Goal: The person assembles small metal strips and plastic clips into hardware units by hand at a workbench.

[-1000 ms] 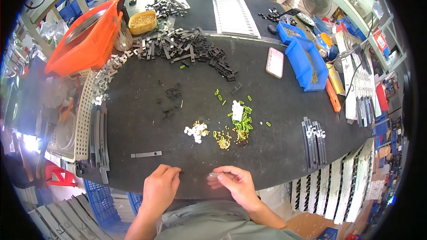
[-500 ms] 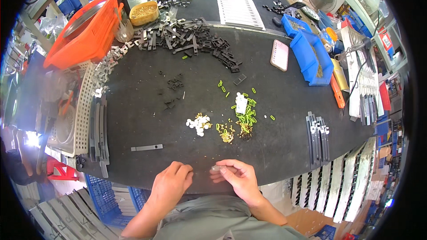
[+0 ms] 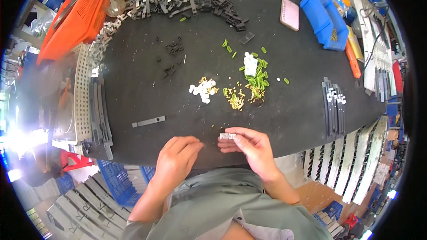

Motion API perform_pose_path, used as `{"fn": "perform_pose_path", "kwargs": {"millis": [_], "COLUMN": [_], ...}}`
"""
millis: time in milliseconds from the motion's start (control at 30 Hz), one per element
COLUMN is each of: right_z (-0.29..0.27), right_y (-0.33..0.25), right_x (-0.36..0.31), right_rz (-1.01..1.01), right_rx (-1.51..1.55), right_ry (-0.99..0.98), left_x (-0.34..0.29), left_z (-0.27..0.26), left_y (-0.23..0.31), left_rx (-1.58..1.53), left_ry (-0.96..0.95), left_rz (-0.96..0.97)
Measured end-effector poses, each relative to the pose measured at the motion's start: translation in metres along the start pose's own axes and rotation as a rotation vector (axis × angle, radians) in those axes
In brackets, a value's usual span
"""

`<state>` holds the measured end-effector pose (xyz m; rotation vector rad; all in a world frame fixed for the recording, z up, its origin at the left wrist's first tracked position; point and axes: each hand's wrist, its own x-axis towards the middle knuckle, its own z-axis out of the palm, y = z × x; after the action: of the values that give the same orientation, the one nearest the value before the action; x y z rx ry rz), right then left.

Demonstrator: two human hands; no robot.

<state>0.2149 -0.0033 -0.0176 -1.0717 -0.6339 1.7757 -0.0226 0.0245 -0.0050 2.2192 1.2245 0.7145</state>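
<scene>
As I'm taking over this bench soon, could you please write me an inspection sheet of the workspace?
Surface: dark tabletop, scattered with small parts.
Job's things: pale piece held in the right hand; beyond it, green loops, white pieces and brass-coloured bits in piles.
Clutter: heap of black parts at the far side; phone and blue tray far right.
Hands: right, thumb and fingers closed on the piece; left hand, fingers bent, any hold unclear.
Cables: dark cable at right.
Surroundings: orange basket at left; blue crate and red stool lower left.

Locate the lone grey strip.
In the head view, the lone grey strip lies left of centre on the black table, beyond and left of the left hand.
</scene>
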Motion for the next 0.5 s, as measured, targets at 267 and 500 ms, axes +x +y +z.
{"fn": "perform_pose_path", "kwargs": {"millis": [267, 500], "right_z": [0.005, 0.005], "right_y": [0.000, 0.004], "right_x": [-0.005, -0.009], "right_rz": [0.112, 0.092], "right_rx": [0.004, 0.007], "right_ry": [-0.076, 0.007], "left_x": [0.016, 0.016], "left_z": [0.032, 0.028], "left_y": [0.027, 0.029], "left_rx": [-0.216, -0.221], "left_ry": [0.161, 0.125], "left_rz": [0.070, 0.131]}}
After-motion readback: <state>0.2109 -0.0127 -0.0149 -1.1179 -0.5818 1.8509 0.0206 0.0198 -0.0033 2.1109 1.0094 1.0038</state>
